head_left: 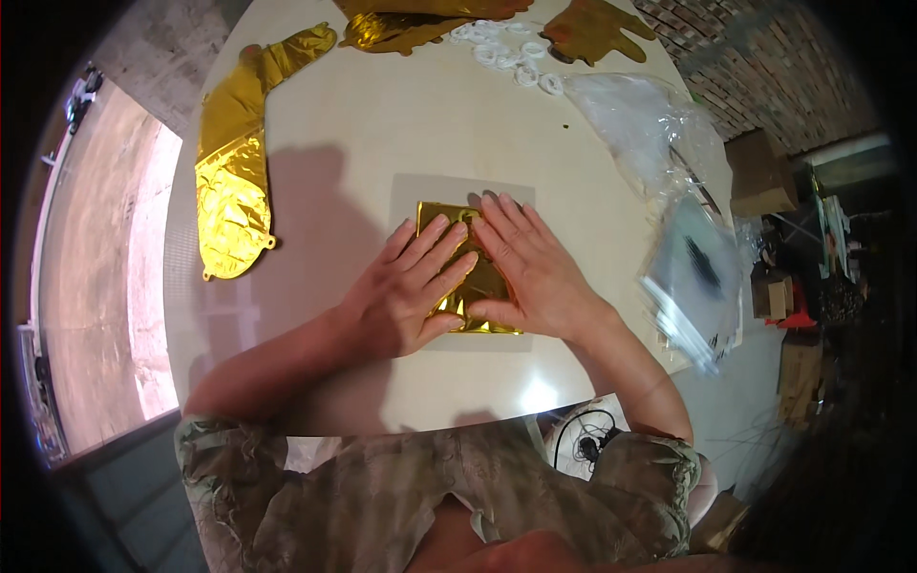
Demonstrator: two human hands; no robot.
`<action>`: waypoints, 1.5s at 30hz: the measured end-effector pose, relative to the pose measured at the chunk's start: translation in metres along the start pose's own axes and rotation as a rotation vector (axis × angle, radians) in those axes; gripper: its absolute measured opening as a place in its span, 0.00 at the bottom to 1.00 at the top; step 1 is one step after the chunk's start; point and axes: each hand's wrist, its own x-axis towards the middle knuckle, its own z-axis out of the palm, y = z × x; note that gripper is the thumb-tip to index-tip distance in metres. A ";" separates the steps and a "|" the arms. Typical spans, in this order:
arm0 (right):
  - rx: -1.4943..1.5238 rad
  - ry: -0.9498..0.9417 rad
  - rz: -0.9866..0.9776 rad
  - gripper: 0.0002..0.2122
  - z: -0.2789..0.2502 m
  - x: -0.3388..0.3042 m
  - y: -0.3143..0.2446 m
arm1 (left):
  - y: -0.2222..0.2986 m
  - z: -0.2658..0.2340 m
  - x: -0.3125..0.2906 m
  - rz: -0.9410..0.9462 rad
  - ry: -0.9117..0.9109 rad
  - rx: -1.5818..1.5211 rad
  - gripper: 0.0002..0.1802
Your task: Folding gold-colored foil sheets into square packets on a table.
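A folded piece of shiny gold foil (488, 282), roughly rectangular, lies before me on a thin, pale grey rectangular sheet (409, 191). Flat on the foil's left part rests my left hand (401, 286), its fingers stretched out toward the upper right. My right hand (537, 272) presses on the right part with fingers extended and thumb pointing inward. Both hands are open and grip nothing. They cover much of the foil; its upper left corner and lower edge show.
At the left lies a long, flat gold foil balloon (232, 162). More gold foil pieces (406, 29) and a flat gold foil shape (597, 33) are at the far edge, near several white rings (497, 48). Clear plastic bags (693, 277) lie along the right side.
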 end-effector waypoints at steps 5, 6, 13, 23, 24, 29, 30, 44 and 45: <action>-0.034 -0.037 0.057 0.46 0.007 -0.004 -0.001 | 0.004 -0.002 0.001 -0.033 -0.078 0.031 0.41; -0.034 -0.032 0.042 0.46 0.008 -0.004 -0.001 | 0.003 -0.003 0.001 -0.043 -0.113 0.032 0.42; -0.063 -0.082 0.036 0.47 0.004 -0.002 -0.003 | -0.009 -0.013 -0.015 -0.368 0.113 -0.474 0.43; -0.051 -0.095 0.063 0.49 0.006 -0.005 -0.001 | -0.006 -0.053 0.000 -1.080 0.229 -1.060 0.38; -0.051 -0.092 0.056 0.49 0.005 -0.005 -0.001 | -0.009 -0.054 0.003 -1.122 0.137 -1.112 0.36; -0.031 -0.055 0.049 0.49 0.006 -0.002 -0.003 | -0.044 -0.053 0.006 -0.882 -0.360 -0.422 0.33; -0.034 -0.054 0.038 0.49 0.005 -0.001 -0.003 | -0.039 -0.049 -0.002 -0.925 -0.202 -0.474 0.31; -0.038 -0.019 0.031 0.46 0.002 -0.004 -0.007 | -0.017 -0.070 0.006 -1.158 0.034 -1.045 0.28; -0.036 -0.020 -0.007 0.46 0.004 -0.003 -0.007 | -0.021 -0.066 0.003 -1.174 0.072 -1.037 0.28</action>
